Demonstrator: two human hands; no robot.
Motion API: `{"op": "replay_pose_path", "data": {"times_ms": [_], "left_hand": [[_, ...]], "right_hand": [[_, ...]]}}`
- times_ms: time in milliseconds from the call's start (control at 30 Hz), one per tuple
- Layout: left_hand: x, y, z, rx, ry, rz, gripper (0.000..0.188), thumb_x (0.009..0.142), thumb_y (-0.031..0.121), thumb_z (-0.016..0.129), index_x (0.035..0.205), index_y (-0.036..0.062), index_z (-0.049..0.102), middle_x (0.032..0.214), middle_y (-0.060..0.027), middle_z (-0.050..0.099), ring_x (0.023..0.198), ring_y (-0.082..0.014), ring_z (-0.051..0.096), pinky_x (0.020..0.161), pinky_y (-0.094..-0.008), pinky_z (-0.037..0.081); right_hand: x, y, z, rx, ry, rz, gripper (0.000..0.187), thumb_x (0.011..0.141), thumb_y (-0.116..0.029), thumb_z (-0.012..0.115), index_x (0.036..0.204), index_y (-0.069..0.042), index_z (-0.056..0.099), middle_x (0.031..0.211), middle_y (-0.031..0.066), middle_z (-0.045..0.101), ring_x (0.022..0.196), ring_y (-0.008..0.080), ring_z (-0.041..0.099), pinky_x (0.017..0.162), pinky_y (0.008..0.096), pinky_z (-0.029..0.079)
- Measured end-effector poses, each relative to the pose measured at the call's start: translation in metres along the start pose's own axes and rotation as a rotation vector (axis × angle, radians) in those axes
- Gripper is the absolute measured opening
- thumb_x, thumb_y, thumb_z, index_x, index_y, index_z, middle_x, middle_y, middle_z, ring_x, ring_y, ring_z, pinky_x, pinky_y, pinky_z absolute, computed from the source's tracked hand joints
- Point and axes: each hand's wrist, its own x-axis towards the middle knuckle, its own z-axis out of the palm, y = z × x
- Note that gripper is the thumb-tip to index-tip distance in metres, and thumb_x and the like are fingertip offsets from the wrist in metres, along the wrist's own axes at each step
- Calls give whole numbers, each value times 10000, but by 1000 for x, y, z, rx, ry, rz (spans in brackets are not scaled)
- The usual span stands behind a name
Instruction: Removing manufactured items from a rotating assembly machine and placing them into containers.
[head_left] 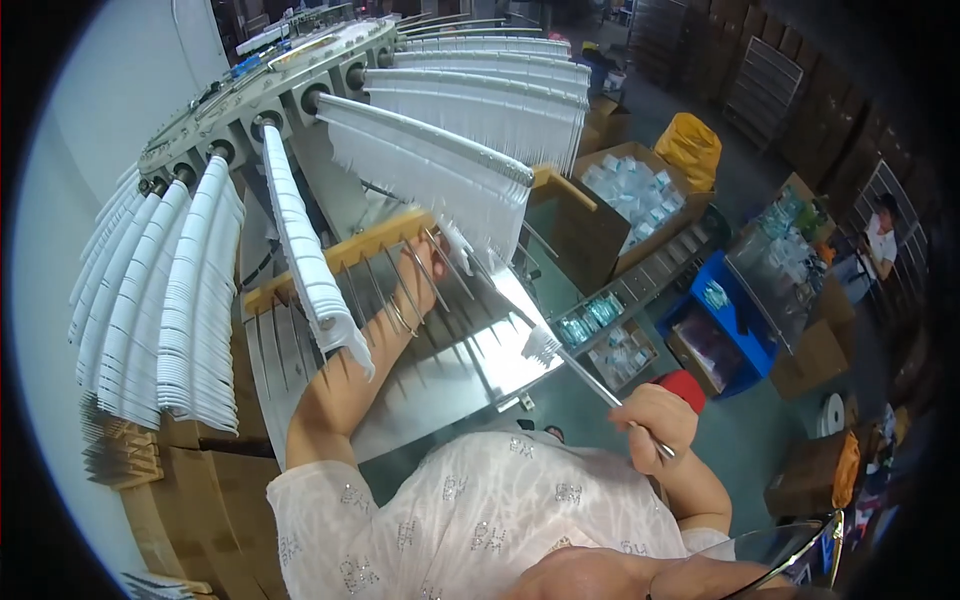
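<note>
- 10 o'clock: our left hand is near the wooden bar; can't tell what its fingers hold, so let's mind those knuckles.
- 4 o'clock: white pieces sit along our slanted metal rod; we'd keep it steady against sliding.
- Farther out: our right hand's fingers are wrapped round that rod, so firm but relaxed.

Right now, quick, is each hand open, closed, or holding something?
Left hand: near the wooden bar; its grip can't be told.
Right hand: closed, holding a metal rod.
</note>
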Motion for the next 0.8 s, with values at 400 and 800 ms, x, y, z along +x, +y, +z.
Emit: {"op": "replay_pose_path", "data": {"times_ms": [400,800], "left_hand": [[-19,12,10,102,-36,66,225,833,89,402,992,14,542,620,24,443,461,-43,368,375,-179,273],[-14,0,5,220,-89,96,248,818,69,369,982,17,548,624,48,448,478,-39,375,403,-175,266]], "right_hand": [[-18,33,21,144,61,-56,158,770,-72,431,791,17,561,608,98,572,492,199,542,472,286,429],[-12,-1,2,-108,17,1,96,723,-51,506,764,8,570,598,80,561,509,215,561,482,284,443]]}}
